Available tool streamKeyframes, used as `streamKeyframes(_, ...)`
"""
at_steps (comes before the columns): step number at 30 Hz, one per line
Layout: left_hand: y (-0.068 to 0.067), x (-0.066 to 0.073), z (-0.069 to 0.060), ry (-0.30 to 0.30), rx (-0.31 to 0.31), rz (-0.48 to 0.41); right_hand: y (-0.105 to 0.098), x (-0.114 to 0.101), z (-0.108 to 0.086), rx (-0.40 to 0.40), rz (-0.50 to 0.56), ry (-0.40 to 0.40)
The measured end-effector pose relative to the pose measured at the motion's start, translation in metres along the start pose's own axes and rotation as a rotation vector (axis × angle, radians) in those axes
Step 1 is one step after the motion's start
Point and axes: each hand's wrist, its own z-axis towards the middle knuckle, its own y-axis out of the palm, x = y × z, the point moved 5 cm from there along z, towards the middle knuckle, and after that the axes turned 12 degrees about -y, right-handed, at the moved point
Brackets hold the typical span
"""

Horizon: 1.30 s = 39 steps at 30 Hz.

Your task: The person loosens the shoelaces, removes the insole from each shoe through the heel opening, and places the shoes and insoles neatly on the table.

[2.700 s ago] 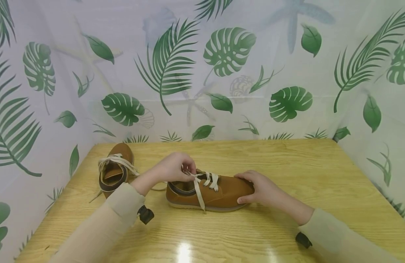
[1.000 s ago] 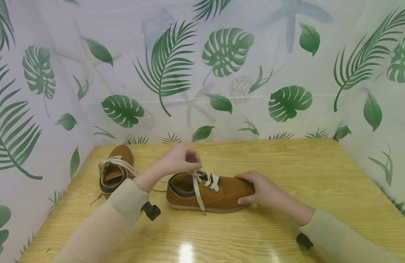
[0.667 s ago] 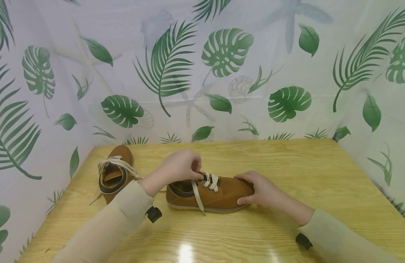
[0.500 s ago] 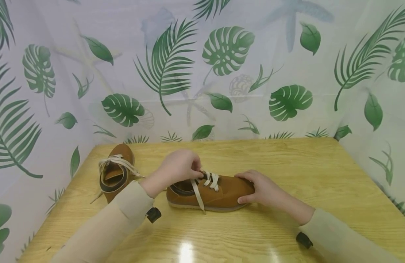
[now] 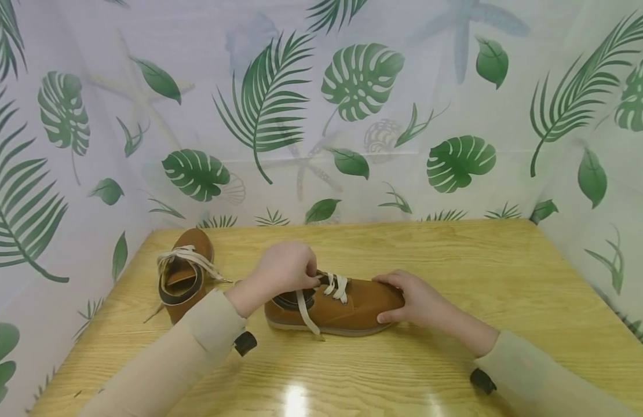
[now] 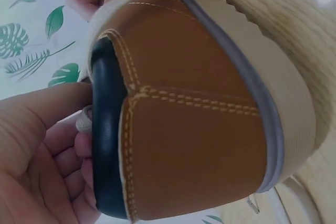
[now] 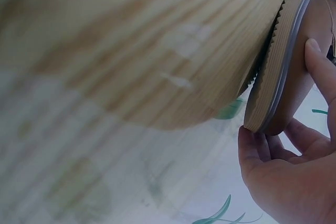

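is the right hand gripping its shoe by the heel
No, the right hand grips the shoe at its toe end.

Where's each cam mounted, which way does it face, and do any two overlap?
Head: worn on the head, facing forward and down at the table, held shoe, other shoe and leaf-print backdrop; left grip, right grip and both sleeves show.
Left wrist: on the left wrist, facing the shoe's heel; left grip at lower left, part of the right at top.
Right wrist: on the right wrist, facing across the table to the shoe's toe; right grip at right.
Shared: head and left wrist both show the held shoe and its lace.
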Motion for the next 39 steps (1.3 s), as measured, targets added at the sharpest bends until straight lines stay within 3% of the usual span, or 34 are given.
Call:
streamKeyframes(5, 0.003, -0.010, 0.006, -0.020, -0.068, -0.134, 0.000, 0.001, 0.000, 0.002, 0.001, -0.001)
streamKeyframes(13, 0.007, -0.027, 0.012, -0.053, -0.230, -0.527, 0.000, 0.001, 0.000, 0.001, 0.004, 0.002)
streamKeyframes(17, 0.007, -0.030, 0.013, -0.085, -0.284, -0.619, -0.001, 0.001, 0.000, -0.001, 0.005, 0.004)
streamKeyframes(24, 0.007, -0.024, 0.013, -0.029, -0.316, -0.591, -0.001, 0.001, 0.000, -0.003, 0.007, 0.004)
streamKeyframes(28, 0.005, -0.028, 0.013, -0.032, -0.333, -0.573, -0.001, 0.000, 0.000, -0.009, 0.012, 0.010)
streamKeyframes(32, 0.003, -0.028, 0.011, 0.007, -0.401, -0.567, -0.001, 0.000, 0.000, -0.012, 0.017, 0.014)
streamKeyframes(36, -0.003, -0.026, 0.007, 0.095, -0.399, -0.432, -0.001, 0.000, 0.000, -0.011, 0.015, 0.012)
streamKeyframes(39, -0.011, -0.029, 0.005, 0.099, -0.357, -0.310, -0.001, 0.001, 0.000, -0.013, 0.009, 0.011)
